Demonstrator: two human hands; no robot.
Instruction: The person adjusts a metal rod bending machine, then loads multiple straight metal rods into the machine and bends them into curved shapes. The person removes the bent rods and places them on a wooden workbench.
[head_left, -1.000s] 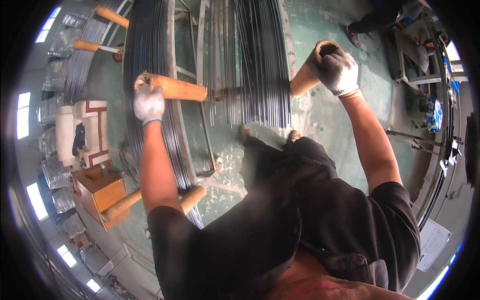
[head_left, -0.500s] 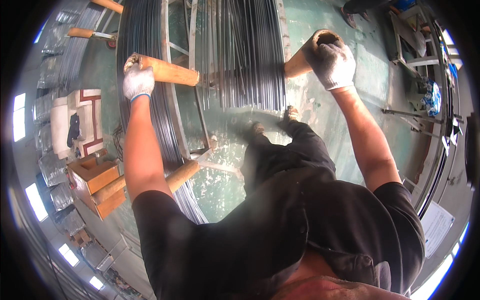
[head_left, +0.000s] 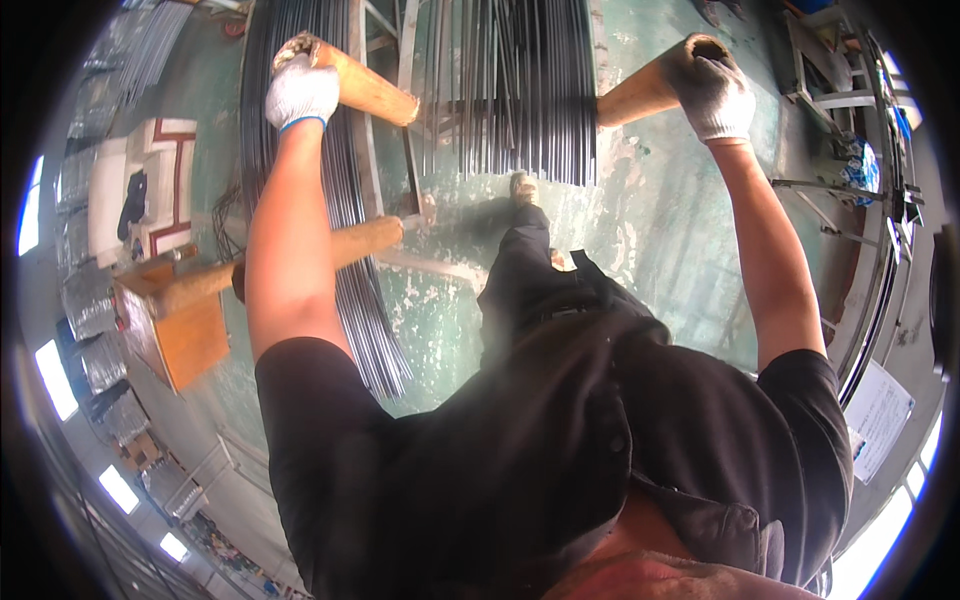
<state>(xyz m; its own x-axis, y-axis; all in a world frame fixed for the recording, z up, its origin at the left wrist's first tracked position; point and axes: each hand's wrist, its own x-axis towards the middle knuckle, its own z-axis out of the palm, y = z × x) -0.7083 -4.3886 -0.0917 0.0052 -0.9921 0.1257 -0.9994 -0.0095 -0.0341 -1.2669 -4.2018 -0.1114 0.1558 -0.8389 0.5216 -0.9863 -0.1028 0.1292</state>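
Note:
My left hand [head_left: 303, 93], in a white knit glove, is closed round the hollow end of an orange-brown tube [head_left: 375, 88]. On the other side, my right gloved hand [head_left: 722, 102] grips the open end of a similar tube [head_left: 640, 92], its fingers at the rim and partly inside. Between the two tubes lies a bundle of long thin dark metal rods [head_left: 530, 120], their near ends uneven. A second rod bundle [head_left: 375, 345] runs beneath my left forearm, alongside a metal frame [head_left: 366, 150]. How the tubes are fixed to the frame is hidden.
Another tube [head_left: 365, 240] crosses the left bundle near my elbow. An orange-brown wooden box [head_left: 185, 340] and a cream padded piece with red edging [head_left: 165, 185] stand left. A metal rack [head_left: 850, 100] is at the right, and worn green floor [head_left: 450, 340] lies below me.
Both hands, the tubes and the rods have shifted up in the picture, still gripped. My legs have changed position, as in a step. The tube near my left elbow also appears higher.

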